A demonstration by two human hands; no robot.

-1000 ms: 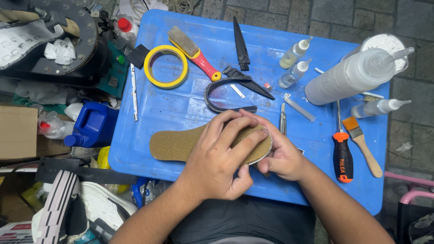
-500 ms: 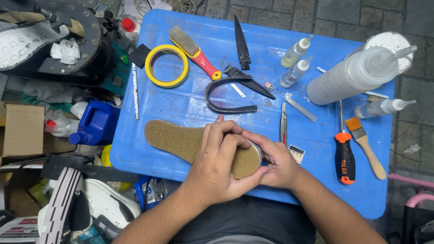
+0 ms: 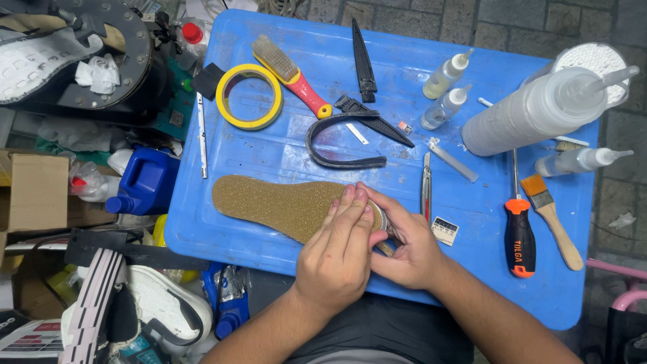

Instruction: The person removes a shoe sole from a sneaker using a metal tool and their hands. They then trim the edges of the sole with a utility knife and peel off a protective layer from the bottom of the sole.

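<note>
Plastic, blue and wide, made up the work surface: a blue tray-top (image 3: 283,155) that carried nearly everything, with a dark sewing-stand clutter and a blue jug (image 3: 145,180) off its left edge. Largest of the things on it was the tall white squeeze bottle (image 3: 539,111) lying at the right, then the brown insole (image 3: 283,205) stretched along the near edge, its toe pointing left. Over the last second that insole had slid left and turned flatter, so far more of its speckled face lay bare than before, and only the heel end remained under the hands. The left hand (image 3: 337,259) lay flat with fingers together, pressing down on the heel, not clasping it. The right hand (image 3: 408,246) was curled in from the side, thumb and fingers pinched at the heel's rim, where a small round shiny object showed between the two hands; what it was could not be told. Judged from that shift, the work had moved along to the heel end. Farther up lay a yellow tape ring (image 3: 248,96), a red-handled brush (image 3: 291,75), a black curved strip (image 3: 340,145), an orange-handled screwdriver (image 3: 519,236), a small paintbrush (image 3: 551,219) and two little dropper bottles (image 3: 445,91).
</note>
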